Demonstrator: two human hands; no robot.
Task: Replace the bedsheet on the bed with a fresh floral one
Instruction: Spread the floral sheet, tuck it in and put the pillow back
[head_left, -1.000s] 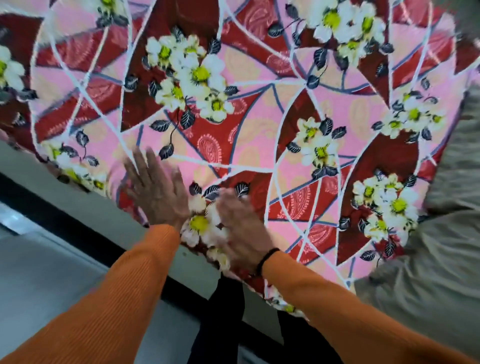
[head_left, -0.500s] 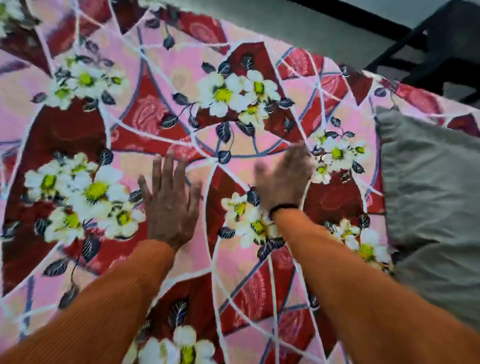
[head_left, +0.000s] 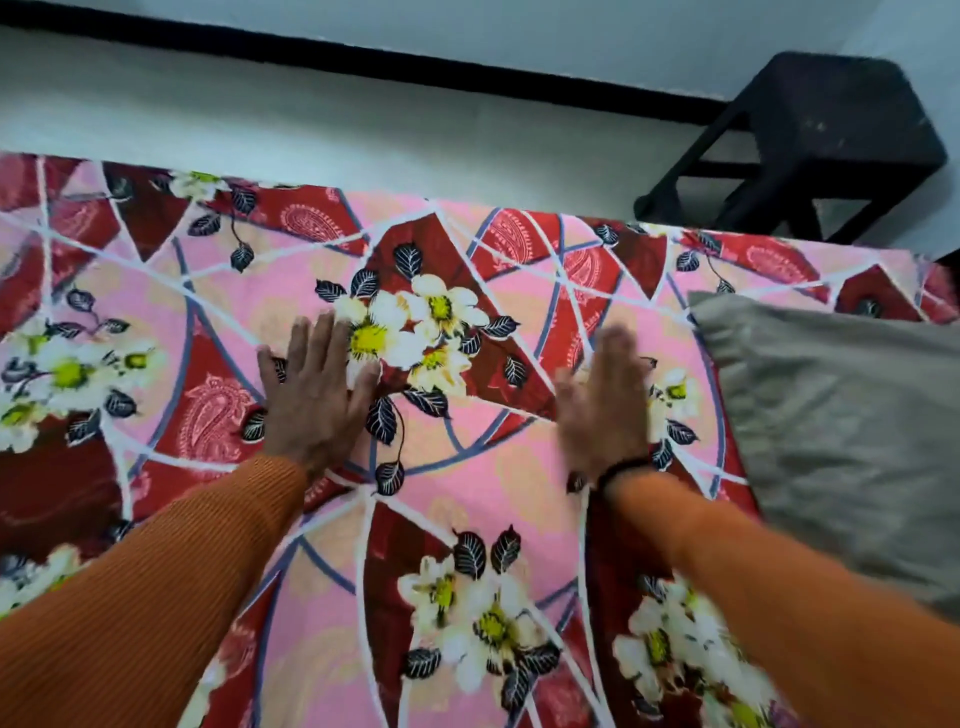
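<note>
The floral bedsheet, pink and dark red with white flowers and dark leaves, lies spread flat over the bed and fills most of the view. My left hand presses flat on it with straight, spread fingers beside a cluster of white flowers. My right hand, blurred by motion, lies flat on the sheet further right, with a dark band at the wrist. Both arms wear orange sleeves. Neither hand holds anything.
A grey pillow lies on the sheet at the right, close to my right hand. Beyond the bed's far edge runs pale floor up to a wall with a black skirting. A black stool stands at the far right corner.
Both hands have slid forward across the sheet, away from the near edge toward the far side. The view has lifted, so the far edge, floor and stool now show.
</note>
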